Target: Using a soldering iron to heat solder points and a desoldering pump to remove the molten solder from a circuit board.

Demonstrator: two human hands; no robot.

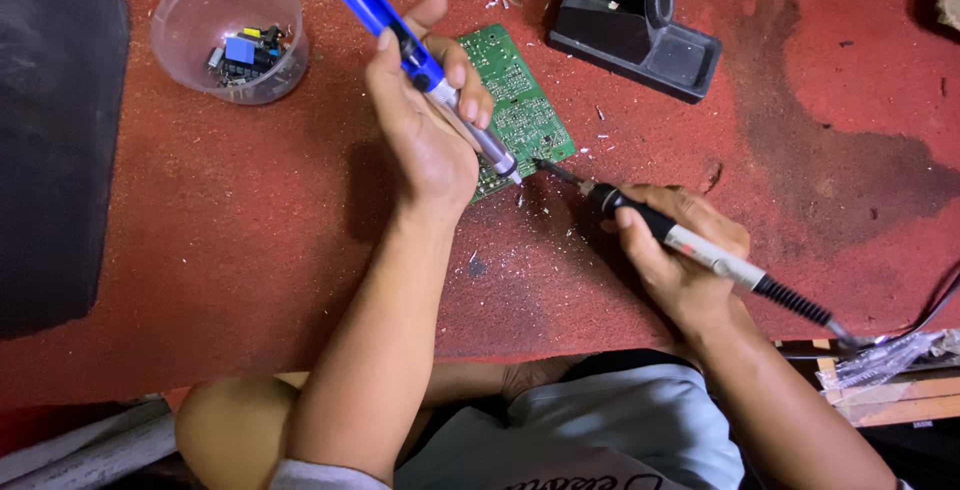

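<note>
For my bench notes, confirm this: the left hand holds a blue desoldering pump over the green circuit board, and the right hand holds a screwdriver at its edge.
One detail is wrong. The head view shows the right hand holding a soldering iron, not a screwdriver. The left hand does hold the blue desoldering pump over the green circuit board.

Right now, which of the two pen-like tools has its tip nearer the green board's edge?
The blue-topped pump in the left hand: its tip sits on the board, the soldering iron just off it.

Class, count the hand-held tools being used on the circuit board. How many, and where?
2: a blue desoldering pump in the left hand, and a soldering iron in the right hand.
</note>
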